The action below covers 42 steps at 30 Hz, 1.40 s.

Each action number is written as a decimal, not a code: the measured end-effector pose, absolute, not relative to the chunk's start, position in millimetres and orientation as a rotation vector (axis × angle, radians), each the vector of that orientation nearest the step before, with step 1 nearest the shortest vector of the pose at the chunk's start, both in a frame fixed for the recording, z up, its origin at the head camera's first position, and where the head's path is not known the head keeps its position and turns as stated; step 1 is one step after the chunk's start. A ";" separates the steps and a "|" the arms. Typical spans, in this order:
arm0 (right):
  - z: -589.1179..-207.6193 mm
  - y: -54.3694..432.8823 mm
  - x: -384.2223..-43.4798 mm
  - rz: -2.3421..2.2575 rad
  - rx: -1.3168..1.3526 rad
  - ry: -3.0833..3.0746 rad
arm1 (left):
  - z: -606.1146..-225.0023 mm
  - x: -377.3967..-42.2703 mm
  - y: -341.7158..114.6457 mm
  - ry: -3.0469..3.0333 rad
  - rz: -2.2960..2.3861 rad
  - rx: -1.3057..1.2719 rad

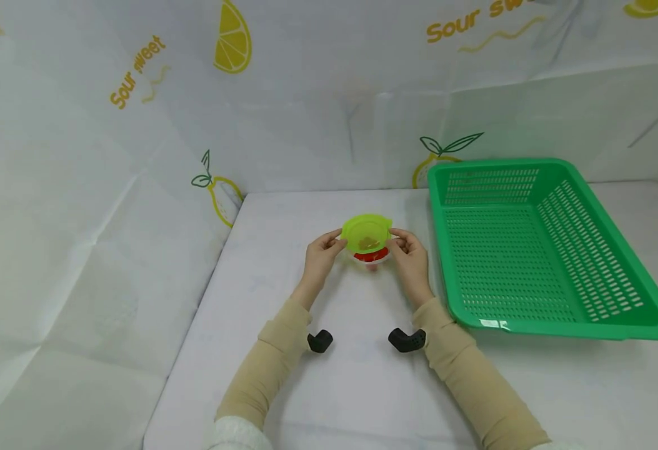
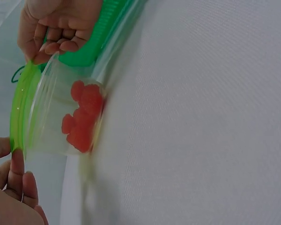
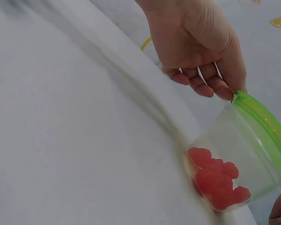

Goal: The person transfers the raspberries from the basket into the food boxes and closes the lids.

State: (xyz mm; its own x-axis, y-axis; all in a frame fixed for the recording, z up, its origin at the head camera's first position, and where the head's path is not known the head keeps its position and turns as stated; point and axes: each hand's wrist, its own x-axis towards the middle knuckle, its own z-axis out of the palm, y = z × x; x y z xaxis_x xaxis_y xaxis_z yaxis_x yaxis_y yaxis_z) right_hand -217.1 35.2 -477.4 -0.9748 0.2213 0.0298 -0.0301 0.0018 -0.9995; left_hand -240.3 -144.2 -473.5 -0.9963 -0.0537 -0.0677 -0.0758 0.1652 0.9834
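In the head view, my left hand [image 1: 320,259] and right hand [image 1: 412,262] pinch opposite edges of a translucent yellow-green lid [image 1: 366,228] between thumb and fingers. Directly under it, a clear round plastic container [image 3: 253,164] stands on the white table. Several red, raspberry-like pieces [image 2: 88,112] lie in its bottom. The lid is at the container's rim, slightly tilted; whether it touches all round I cannot tell. My right hand [image 2: 61,26] tops the left wrist view, and my left hand [image 3: 196,47] shows at the top of the right wrist view.
A large green plastic basket [image 1: 449,275] with slotted walls stands on the table [image 1: 357,387] to the right of my right hand. Behind and to the left hangs a white sheet [image 1: 317,137] with lemon prints. A black curved piece sticks out from each sleeve.
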 end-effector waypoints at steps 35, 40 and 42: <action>-500.9 44.1 -226.2 2.069 -0.091 -2.346 | -492.0 -246.5 -138.7 2.323 1.903 0.090; -499.8 44.9 -228.8 2.118 -0.051 -2.285 | -494.0 -249.0 -138.4 2.263 1.999 0.108; -499.0 45.4 -230.3 2.142 -0.053 -2.254 | -494.6 -250.6 -137.1 2.201 2.053 0.088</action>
